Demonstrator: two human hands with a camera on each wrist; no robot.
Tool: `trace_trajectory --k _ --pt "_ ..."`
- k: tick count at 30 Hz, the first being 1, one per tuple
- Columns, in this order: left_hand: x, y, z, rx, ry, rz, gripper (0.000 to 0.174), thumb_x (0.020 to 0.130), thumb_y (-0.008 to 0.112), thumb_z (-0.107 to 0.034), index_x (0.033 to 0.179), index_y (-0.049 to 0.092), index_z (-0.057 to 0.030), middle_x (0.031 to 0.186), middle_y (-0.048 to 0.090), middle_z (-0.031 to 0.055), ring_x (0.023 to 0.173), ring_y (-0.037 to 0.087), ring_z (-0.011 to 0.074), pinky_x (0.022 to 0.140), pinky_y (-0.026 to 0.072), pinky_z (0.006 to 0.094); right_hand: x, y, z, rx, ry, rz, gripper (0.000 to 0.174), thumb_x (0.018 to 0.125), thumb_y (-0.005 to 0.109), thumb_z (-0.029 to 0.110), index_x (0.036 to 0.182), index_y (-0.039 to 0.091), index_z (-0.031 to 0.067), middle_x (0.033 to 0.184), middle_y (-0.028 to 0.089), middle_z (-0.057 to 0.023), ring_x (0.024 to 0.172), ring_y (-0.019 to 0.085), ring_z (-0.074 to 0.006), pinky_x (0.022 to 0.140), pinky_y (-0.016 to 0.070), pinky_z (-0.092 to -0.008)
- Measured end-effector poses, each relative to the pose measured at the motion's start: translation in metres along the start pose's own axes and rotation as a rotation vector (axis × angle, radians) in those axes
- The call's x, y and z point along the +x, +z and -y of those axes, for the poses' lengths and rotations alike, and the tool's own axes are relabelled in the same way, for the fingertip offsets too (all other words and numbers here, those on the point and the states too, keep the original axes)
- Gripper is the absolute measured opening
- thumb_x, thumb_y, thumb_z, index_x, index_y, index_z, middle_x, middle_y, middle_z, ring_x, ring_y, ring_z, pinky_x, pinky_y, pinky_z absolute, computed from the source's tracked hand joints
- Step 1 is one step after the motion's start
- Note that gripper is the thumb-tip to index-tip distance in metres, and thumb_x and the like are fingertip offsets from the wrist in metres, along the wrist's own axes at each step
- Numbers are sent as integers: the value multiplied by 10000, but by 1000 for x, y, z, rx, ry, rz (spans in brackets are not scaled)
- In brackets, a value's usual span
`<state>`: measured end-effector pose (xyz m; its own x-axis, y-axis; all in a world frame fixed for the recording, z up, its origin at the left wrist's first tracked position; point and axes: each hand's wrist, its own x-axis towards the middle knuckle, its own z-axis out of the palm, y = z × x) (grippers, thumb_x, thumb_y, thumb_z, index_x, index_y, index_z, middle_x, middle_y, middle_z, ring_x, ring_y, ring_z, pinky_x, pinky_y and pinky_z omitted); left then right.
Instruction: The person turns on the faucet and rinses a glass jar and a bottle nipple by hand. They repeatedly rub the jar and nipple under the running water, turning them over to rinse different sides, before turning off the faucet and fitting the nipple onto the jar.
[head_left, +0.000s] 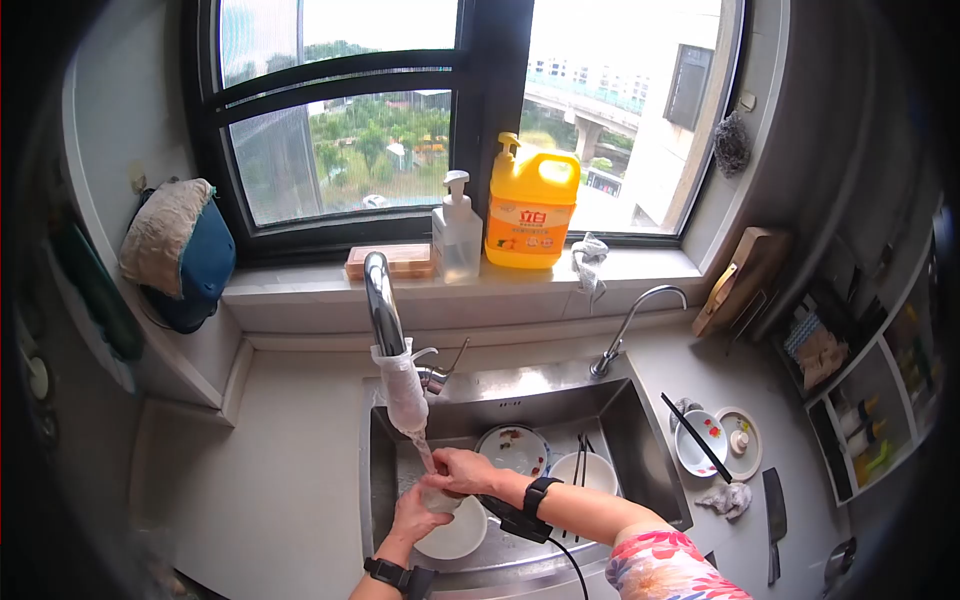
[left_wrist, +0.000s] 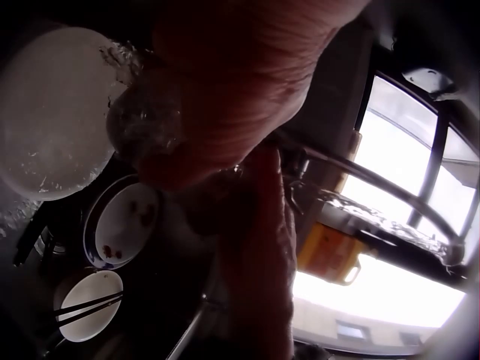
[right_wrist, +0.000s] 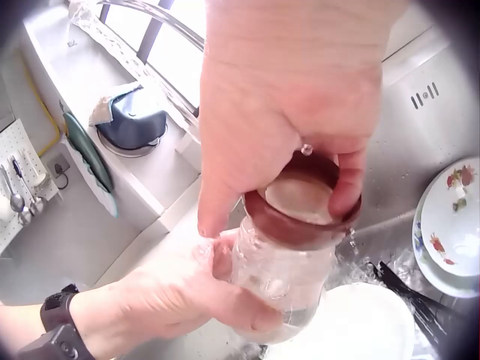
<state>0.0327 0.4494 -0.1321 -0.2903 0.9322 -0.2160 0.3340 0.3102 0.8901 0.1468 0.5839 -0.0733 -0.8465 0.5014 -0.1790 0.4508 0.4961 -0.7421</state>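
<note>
The jar (right_wrist: pixel 289 259) is clear glass with a brown lid (right_wrist: pixel 300 202). It is held over the sink (head_left: pixel 645 450), in the stream from the tap (head_left: pixel 381 300). The left hand (right_wrist: pixel 176 300) takes the body from below, its fingers wrapped round the glass. The right hand (right_wrist: pixel 292 97) sits on top, thumb and fingers curled down round the lid's edge. Both grips are closed on it and neither hand is free.

The jar looks stiff and breakable, and the wet glass is likely slippery. The water in it probably adds some weight, though it seems an easy load for one hand. The safest hold appears to be low round the body with the fingers wrapped. The lid's edge probably gives firmer purchase than the smooth wall. If it slipped, it would land on the white bowl (head_left: pixel 455 535) right beneath it or on hard steel.

The sink is wet and crowded. A patterned plate (head_left: pixel 512 448) lies behind the white bowl, and beside it is a second bowl (head_left: pixel 583 472) with chopsticks across it. A slim second tap (head_left: pixel 630 322) rises at the back right corner. The pale worktop (head_left: pixel 290 470) runs round the sink. To the right it carries two small dishes (head_left: pixel 703 447), a crumpled cloth (head_left: pixel 730 498) and a knife (head_left: pixel 775 512). On the sill under the window stand a yellow jug (head_left: pixel 531 205) and a pump bottle (head_left: pixel 458 242). A board (head_left: pixel 742 278) leans in the right corner, next to open shelves.
</note>
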Motion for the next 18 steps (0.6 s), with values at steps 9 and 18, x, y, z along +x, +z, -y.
trace_trajectory --k 9,18 --pt "-4 6 -2 -131 -7 -62 767 515 807 -226 1204 522 -48 1073 634 137 1019 609 275 896 468 346 -1 -37 -17 382 76 211 622 732 715 220 1269 473 19 959 608 -97 778 594 -129 622 502 -275" --pt "-5 3 -4 -158 52 -120 818 563 795 -220 1275 445 -20 1158 582 197 1091 563 325 938 439 364 47 -93 -32 581 188 -295 914 712 748 285 1408 246 -29 1106 601 -143 781 607 -154 543 479 -265"
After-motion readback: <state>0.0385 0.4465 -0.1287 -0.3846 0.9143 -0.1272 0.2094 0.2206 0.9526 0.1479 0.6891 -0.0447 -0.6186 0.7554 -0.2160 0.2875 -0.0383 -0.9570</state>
